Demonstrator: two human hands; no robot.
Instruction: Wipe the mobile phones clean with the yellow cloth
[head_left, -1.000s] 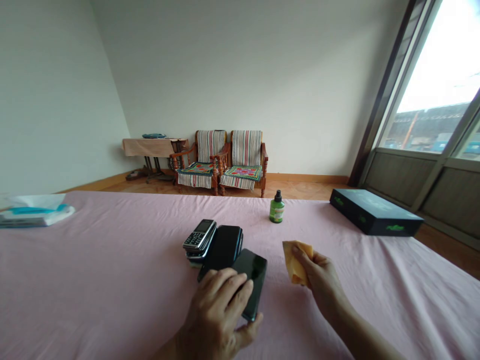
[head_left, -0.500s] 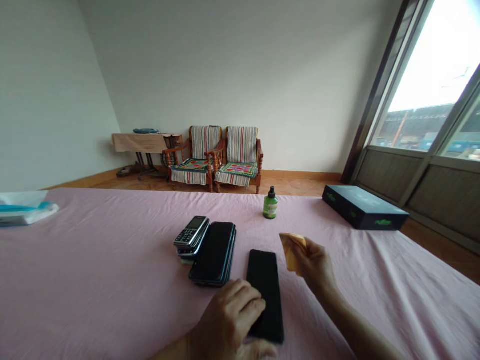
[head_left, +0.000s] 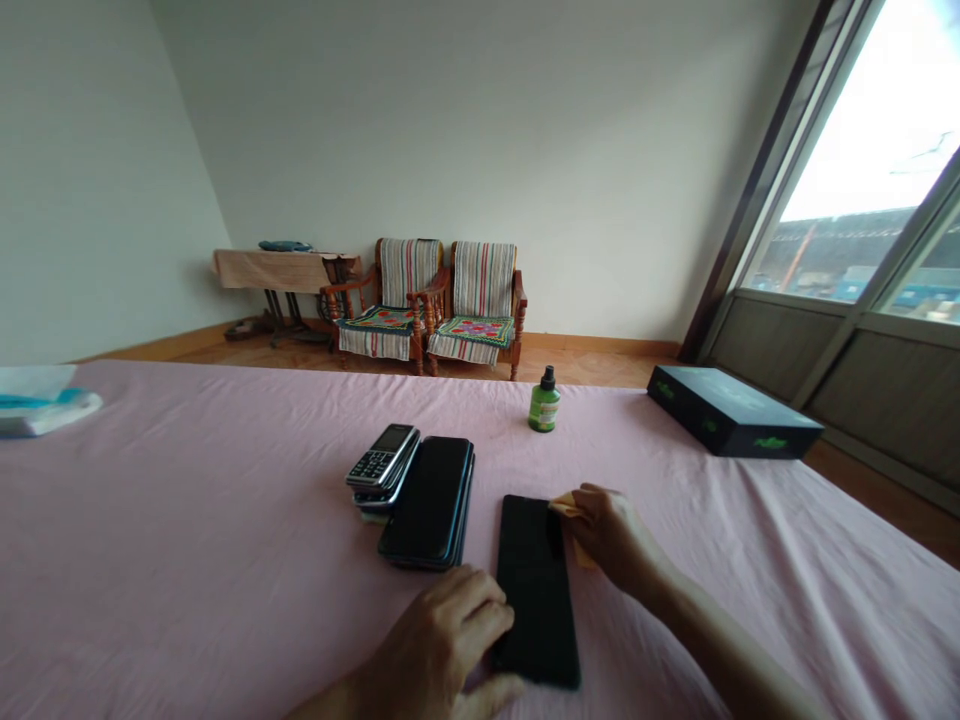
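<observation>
A black smartphone (head_left: pixel 534 590) lies flat on the pink cloth (head_left: pixel 225 560), its screen dark. My left hand (head_left: pixel 450 635) rests at the phone's lower left edge, fingers curled against it and thumb near the bottom. My right hand (head_left: pixel 611 530) pinches a yellow cloth (head_left: pixel 566 506) at the phone's upper right corner; part of the cloth hangs below the fingers. Just left of the phone is a stack of smartphones (head_left: pixel 429 500), and beside that a stack of keypad phones (head_left: pixel 384 460).
A green bottle (head_left: pixel 544 402) with a black cap stands behind the phones. To the right is a black box (head_left: pixel 731 410). A white and blue packet (head_left: pixel 45 402) lies at the far left. Two wooden chairs (head_left: pixel 480 290) stand beyond the cloth's far edge.
My right hand has brought the yellow cloth down and left onto the phone's upper right corner. My left hand has shifted slightly left, and the phone's lower end is now a little further right.
</observation>
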